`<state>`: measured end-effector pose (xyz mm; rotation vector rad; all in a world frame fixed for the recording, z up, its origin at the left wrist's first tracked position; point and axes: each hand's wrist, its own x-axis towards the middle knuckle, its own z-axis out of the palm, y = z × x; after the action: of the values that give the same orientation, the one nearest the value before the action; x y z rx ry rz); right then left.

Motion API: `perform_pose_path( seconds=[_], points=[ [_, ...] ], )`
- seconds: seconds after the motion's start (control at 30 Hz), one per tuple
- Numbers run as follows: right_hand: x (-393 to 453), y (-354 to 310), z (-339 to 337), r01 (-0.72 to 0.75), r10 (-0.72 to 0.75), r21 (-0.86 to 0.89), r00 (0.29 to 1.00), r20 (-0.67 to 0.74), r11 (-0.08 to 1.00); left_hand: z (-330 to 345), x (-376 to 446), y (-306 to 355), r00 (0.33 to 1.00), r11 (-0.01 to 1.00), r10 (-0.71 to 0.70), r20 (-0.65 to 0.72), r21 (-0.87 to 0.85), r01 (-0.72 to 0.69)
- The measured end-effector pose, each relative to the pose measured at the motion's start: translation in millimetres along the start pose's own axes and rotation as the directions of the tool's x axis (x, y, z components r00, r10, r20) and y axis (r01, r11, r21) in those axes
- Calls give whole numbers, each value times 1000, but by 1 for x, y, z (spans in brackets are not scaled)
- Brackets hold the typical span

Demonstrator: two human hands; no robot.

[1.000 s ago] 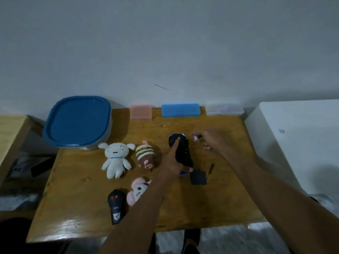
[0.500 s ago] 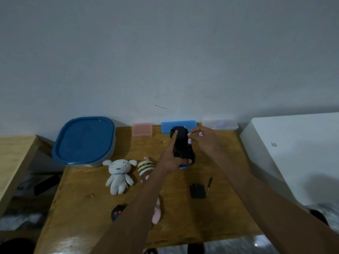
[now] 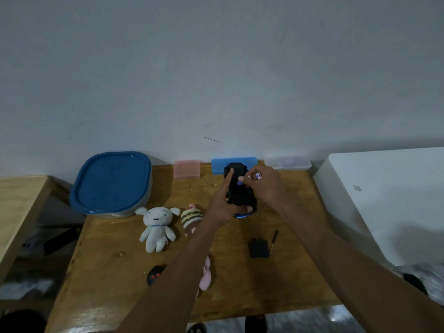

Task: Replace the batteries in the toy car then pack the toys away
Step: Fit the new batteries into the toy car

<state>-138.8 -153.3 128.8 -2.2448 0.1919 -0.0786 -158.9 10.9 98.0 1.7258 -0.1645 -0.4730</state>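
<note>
My left hand (image 3: 222, 205) grips the black toy car (image 3: 239, 191), lifted above the wooden table (image 3: 120, 267) with its underside facing me. My right hand (image 3: 264, 186) pinches a small battery (image 3: 256, 176) at the car's upper right edge, and a second purple-tipped battery (image 3: 240, 180) shows at its fingertips against the car. The black battery cover (image 3: 258, 248) lies on the table with a small screwdriver (image 3: 274, 241) beside it.
A blue-lidded container (image 3: 111, 182) stands at the back left. Pink (image 3: 187, 168), blue (image 3: 217, 165) and clear boxes (image 3: 287, 162) line the wall. A white plush (image 3: 157, 227), a striped plush (image 3: 191, 218), a pink plush (image 3: 205, 277) and a black remote (image 3: 155, 275) lie on the table. A white cabinet (image 3: 384, 200) stands to the right.
My left hand has lifted the car off the table. My right hand has picked up batteries from the table and brought them to the car's underside. The camera tilted up.
</note>
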Motion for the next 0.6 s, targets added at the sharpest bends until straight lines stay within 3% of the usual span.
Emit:
perform_pose_path(
  seconds=[0.23,0.4,0.6],
  points=[
    [-4,-6,8,-5,2,-165,1000,-16,986,-5,2,-2,1000,1000,1,-6,19,-1],
    [-12,-16,16,-90,74,-76,979,-189,993,-3,5,-4,998,1000,29,-51,-5,-29],
    [-20,-14,25,-75,76,15,965,-251,997,-4,7,-6,995,996,90,-36,13,-89]
  ],
)
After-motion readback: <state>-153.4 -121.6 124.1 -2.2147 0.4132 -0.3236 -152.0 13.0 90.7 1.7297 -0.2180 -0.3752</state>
